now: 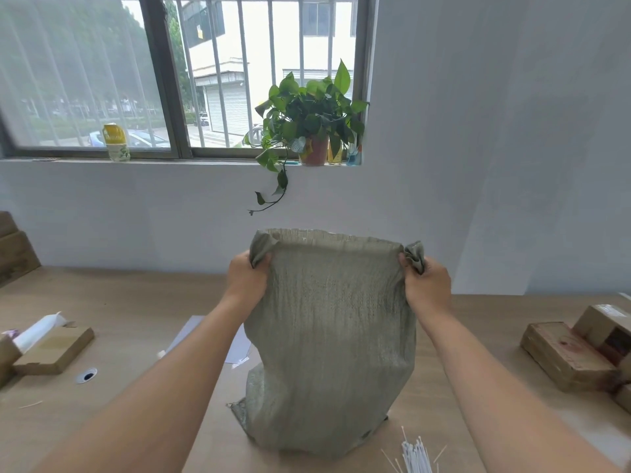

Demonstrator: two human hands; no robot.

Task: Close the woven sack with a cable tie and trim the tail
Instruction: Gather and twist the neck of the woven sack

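A grey-green woven sack [329, 336] stands upright on the wooden table [136, 387], its bottom resting near the front edge and its mouth stretched wide at the top. My left hand [247, 279] grips the bunched left corner of the mouth. My right hand [426, 285] grips the bunched right corner. A bundle of white cable ties [415, 455] lies on the table at the lower right, just in front of the sack. No cutting tool is visible.
Cardboard boxes [577, 353] sit at the right, and a flat box [54, 349] with a white roll at the left. A grey sheet [211, 339] lies behind the sack. A cable hole [86, 375] is in the tabletop. A potted plant [307, 124] stands on the windowsill.
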